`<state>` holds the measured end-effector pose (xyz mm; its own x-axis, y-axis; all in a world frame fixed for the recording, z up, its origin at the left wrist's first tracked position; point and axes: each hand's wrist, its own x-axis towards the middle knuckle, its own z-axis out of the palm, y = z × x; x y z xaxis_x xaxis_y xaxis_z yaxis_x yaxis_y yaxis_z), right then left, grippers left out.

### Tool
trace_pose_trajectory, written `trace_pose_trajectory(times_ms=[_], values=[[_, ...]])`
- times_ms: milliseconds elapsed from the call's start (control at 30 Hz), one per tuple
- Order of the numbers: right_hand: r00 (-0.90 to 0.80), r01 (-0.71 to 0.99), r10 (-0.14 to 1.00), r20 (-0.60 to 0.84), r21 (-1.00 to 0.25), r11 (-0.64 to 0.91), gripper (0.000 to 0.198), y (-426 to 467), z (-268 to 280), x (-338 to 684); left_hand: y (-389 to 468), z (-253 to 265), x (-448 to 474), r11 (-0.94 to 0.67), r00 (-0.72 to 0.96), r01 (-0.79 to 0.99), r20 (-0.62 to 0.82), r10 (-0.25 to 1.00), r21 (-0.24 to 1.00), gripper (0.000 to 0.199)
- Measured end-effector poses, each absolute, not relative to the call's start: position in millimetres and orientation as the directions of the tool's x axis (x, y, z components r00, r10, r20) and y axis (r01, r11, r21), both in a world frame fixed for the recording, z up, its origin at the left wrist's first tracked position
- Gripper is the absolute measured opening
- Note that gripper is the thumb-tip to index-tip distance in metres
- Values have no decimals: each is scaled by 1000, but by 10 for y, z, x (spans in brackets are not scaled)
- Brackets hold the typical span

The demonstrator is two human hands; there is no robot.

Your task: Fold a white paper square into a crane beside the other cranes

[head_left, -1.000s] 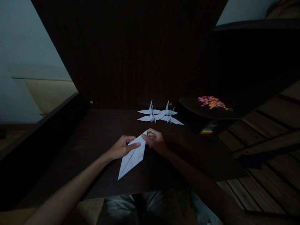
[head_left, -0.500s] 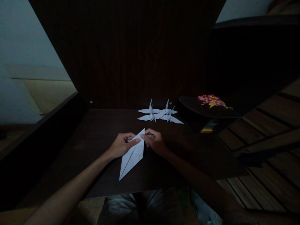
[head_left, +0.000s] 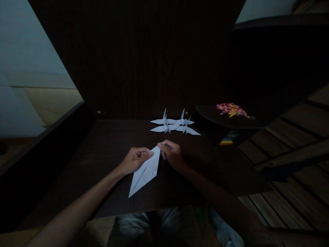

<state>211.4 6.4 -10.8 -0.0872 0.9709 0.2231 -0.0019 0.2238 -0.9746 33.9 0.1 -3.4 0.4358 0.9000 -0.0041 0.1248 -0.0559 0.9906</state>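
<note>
A white sheet of paper folded into a long diamond (head_left: 145,173) is held above the dark desk, its lower point toward me and a crease line running up its middle. My left hand (head_left: 134,160) grips its left side, thumb lying on top and fingers curled behind. At the upper tip, my right hand (head_left: 171,152) pinches the paper between thumb and fingers. Beyond my hands, several white folded paper cranes (head_left: 166,127) sit close together, wings overlapping, near the desk's back panel.
A heap of small bright-coloured pieces (head_left: 233,109) lies on a rounded dark shelf (head_left: 205,111) at the right. Beneath it shows a small multicoloured object (head_left: 227,140). A dark side board (head_left: 46,137) bounds the desk (head_left: 102,144) on the left. Wooden slats (head_left: 285,209) are at the lower right.
My right thumb has moved up to the tip of the folded paper, now covering it. The paper's lower point has shifted slightly left. My left hand keeps its grip.
</note>
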Motion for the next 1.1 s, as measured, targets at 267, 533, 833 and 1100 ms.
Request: trace_pose_trajectory(times_ms=[267, 533, 833, 1100], values=[[-2, -48, 976, 218, -975, 218, 32, 174, -91, 2193, 6, -47, 336, 50, 437, 32, -59, 898, 998, 52], [-404, -26, 915, 16, -1000, 6, 35, 139, -172, 2154, 75, -90, 312, 21, 227, -48, -9, 974, 999, 51], [-234, -33, 969, 80, -997, 75, 31, 177, -195, 2181, 63, -88, 350, 91, 274, -123, -54, 960, 988, 50], [-206, -14, 974, 92, -996, 91, 29, 172, -201, 2175, 88, -123, 325, 100, 244, -68, -81, 966, 993, 42]])
